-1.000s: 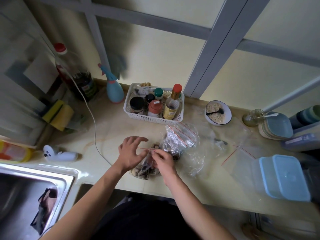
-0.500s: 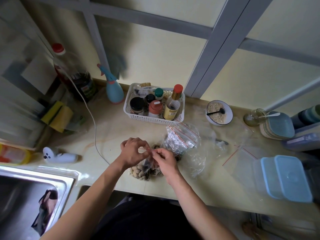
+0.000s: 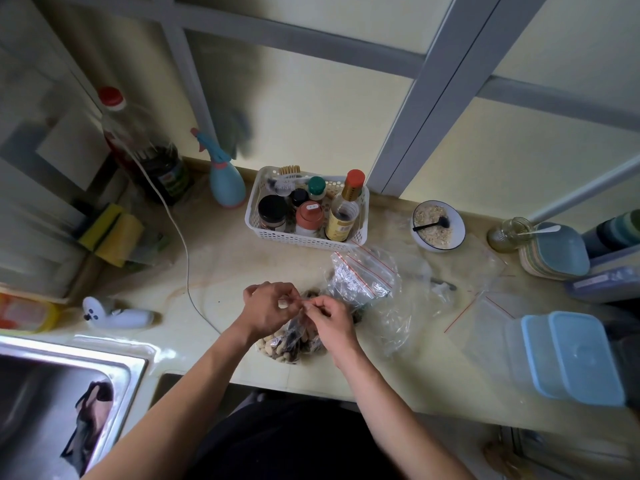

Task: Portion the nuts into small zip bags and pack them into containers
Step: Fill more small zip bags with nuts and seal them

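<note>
Bag in hand: a small zip bag (image 3: 294,344) filled with pale and dark nuts sits on the counter (image 3: 398,368) at lower centre of the frame.
Hands: the left hand (image 3: 268,308) and right hand (image 3: 330,318) meet above it, fingertips pinching the bag's top edge (seemingly pressing the zip closed).
Done: this one portion looks filled; sealing appears under way.
Left: spare zip bags (image 3: 363,271) lie crumpled just right of centre, a flat one (image 3: 481,313) further right.
Containers: the blue-lidded containers (image 3: 571,355) at the right edge are lidded; whether they hold packed bags cannot be told.
</note>
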Tool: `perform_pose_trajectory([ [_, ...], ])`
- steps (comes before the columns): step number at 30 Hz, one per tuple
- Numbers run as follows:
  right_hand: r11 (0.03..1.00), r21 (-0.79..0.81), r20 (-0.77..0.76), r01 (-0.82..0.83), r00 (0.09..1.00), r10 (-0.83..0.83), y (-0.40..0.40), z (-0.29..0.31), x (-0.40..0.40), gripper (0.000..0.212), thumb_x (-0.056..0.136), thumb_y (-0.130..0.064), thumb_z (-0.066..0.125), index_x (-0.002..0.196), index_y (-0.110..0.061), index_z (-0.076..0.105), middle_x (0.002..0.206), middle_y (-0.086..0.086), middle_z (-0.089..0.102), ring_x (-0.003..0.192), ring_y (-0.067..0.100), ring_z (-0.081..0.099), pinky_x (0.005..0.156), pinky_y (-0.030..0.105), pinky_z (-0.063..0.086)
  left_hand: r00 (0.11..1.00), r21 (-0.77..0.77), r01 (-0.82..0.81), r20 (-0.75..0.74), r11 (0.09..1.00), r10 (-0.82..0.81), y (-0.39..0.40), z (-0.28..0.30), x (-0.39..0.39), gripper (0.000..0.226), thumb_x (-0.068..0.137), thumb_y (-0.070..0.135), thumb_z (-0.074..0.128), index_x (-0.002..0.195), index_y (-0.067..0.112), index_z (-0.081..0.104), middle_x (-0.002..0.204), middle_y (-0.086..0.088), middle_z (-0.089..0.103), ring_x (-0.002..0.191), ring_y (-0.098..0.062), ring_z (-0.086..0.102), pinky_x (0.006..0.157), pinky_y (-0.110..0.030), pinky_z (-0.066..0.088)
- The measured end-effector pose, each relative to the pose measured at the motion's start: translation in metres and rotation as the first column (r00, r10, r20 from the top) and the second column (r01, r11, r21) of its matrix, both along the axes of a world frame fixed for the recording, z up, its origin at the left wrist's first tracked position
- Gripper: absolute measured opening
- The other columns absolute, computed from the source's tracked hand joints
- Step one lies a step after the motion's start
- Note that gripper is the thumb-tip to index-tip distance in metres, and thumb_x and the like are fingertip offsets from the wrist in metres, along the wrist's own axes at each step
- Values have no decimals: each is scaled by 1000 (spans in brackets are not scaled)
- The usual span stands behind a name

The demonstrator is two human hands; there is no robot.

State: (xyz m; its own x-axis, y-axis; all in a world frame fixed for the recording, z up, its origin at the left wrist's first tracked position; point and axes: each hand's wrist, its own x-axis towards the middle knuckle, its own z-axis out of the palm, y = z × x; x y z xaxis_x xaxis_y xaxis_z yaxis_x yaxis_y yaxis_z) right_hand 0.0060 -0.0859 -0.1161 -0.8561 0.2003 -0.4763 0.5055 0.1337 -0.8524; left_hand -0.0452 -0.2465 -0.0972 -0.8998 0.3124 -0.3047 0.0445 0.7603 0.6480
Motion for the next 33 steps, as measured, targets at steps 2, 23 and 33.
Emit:
perform_pose_trajectory([
  [2, 999, -34, 9, -13, 1000, 13, 1, 3, 0, 9, 97, -16, 67, 93, -11, 73, 86, 1, 75, 73, 10, 69, 71, 30, 56, 1000, -7, 6, 10, 1000, -6, 0, 1, -2, 36, 71, 61, 42, 83, 35, 65, 80, 18, 65, 91, -8, 55, 90, -36, 27],
  [23, 978, 136, -87, -158, 981, 171, 5, -4, -3, 8, 96, -19, 68, 93, -12, 70, 81, 1, 74, 73, 13, 68, 68, 22, 51, 992, 9, 124, -6, 992, -124, -3, 8, -7, 15, 84, 33, 65, 90, 22, 72, 81, 14, 62, 75, -9, 54, 67, -26, 40],
  [33, 911, 371, -137, -181, 960, 246, -3, -7, -3, 9, 97, -16, 64, 91, -9, 67, 81, -1, 69, 76, 20, 67, 71, 33, 54, 995, -62, 95, -13, 994, -96, 0, 6, -2, 48, 69, 57, 40, 89, 24, 69, 84, 11, 66, 82, -15, 59, 74, -34, 50],
])
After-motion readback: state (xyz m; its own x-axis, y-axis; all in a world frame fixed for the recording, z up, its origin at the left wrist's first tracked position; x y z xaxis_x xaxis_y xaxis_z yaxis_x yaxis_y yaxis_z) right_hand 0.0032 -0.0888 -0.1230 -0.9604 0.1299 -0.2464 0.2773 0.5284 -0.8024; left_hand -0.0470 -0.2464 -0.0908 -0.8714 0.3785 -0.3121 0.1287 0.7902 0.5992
